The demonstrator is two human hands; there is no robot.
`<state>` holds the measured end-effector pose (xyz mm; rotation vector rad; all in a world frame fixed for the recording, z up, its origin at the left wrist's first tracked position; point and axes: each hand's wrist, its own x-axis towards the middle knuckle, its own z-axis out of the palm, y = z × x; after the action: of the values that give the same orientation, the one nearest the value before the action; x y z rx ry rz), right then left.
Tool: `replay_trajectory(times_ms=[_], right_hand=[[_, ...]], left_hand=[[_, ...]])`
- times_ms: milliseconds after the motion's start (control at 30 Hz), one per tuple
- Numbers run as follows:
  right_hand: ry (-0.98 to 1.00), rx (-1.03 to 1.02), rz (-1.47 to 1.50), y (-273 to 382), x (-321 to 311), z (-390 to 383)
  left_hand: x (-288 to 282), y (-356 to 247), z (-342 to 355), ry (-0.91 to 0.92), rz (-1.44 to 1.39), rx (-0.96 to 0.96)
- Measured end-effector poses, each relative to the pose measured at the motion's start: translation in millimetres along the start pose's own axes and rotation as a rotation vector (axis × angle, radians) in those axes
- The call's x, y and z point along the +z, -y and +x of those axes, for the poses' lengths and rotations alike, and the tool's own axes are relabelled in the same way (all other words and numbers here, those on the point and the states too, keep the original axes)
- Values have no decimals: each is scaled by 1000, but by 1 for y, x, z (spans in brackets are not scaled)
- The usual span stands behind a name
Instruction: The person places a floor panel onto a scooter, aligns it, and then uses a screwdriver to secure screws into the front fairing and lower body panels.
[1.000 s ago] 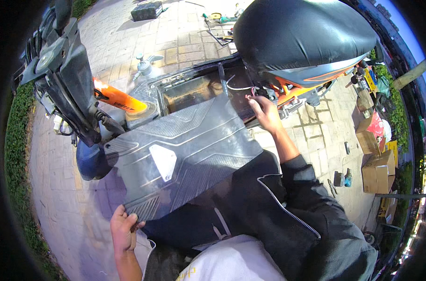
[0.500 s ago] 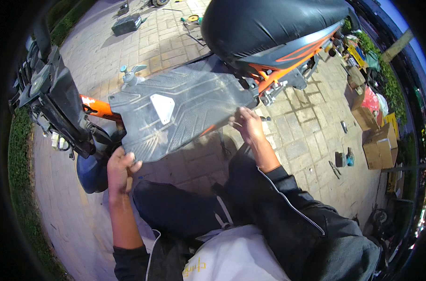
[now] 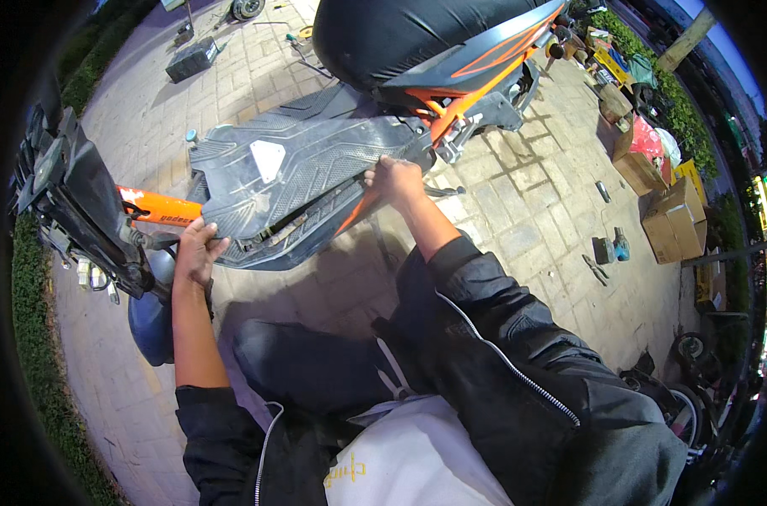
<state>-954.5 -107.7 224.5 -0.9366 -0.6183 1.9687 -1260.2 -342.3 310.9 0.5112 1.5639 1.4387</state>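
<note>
Where the mat lies: just above and left of the frame's centre, the grey ridged mat (image 3: 324,156) sits over the footboard (image 3: 303,242) of the scooter (image 3: 464,103), between the orange tube (image 3: 160,207) at left and the black seat (image 3: 400,42) at top. A white plate (image 3: 268,160) shows on its upper face.

Left hand: the left hand (image 3: 199,250) grips the mat's lower-left corner between thumb and fingers.

Right hand: the right hand (image 3: 398,181) has its fingers curled at the mat's lower-right edge; it seems to pinch it, though how firmly I cannot tell.

Mat, done so far: it appears roughly lined up lengthwise with the footboard and covers most of the hollow there, its upper edge lying along the ridged far side.

Mat, left to do: the lower edge looks unseated, as a dark gap shows between it and the footboard's near rim. Whether anything fastens the mat is too small to tell.

Scooter front: at the left of the frame, white plugs (image 3: 92,274) hang in view beside the steering column (image 3: 84,185), so that end looks unfinished too.

Tools on the paving: at right, the pliers (image 3: 595,268) and a teal power tool (image 3: 621,244) lie well apart from both hands, near a cardboard box (image 3: 675,223).
</note>
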Motion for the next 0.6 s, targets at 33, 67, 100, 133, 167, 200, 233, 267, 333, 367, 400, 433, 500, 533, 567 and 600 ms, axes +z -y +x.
replay_trajectory(times_ms=[33,67,100,133,167,200,233,267,333,367,400,433,500,533,567,600], right_hand=[[21,-26,20,-1,1,0],[17,-23,5,-1,2,-1],[-1,-29,2,-1,1,-3],[-16,-34,2,-1,3,-5],[-35,-25,-9,0,8,-7],[-55,-16,-19,2,13,-9],[-86,-13,-34,6,12,-10],[-103,4,-53,9,13,-11],[-100,27,-42,11,13,-12],[-130,25,-79,12,15,-11],[-136,20,-62,11,15,-10],[-144,4,-75,7,11,-9],[-76,-41,-112,3,4,-1],[-97,-81,-135,-3,4,2],[-82,-170,-242,1,-15,19],[-198,-289,-368,17,-47,36]], left_hand=[[-1,-2,1,9,-1,-4],[-1,-1,2,19,-2,-9],[2,1,2,37,17,-4],[-1,4,6,52,24,-15],[-10,6,11,61,36,-21],[-17,8,15,71,49,-26],[-13,9,16,57,57,-36],[-9,9,16,36,58,-28],[-2,2,13,-4,62,-13],[3,0,12,-22,65,-6],[6,2,10,-8,56,-13],[6,5,7,5,50,-26],[3,16,-4,4,91,-55],[0,19,-7,-15,74,-52],[10,24,0,-3,49,-60],[34,38,15,38,18,-76]])
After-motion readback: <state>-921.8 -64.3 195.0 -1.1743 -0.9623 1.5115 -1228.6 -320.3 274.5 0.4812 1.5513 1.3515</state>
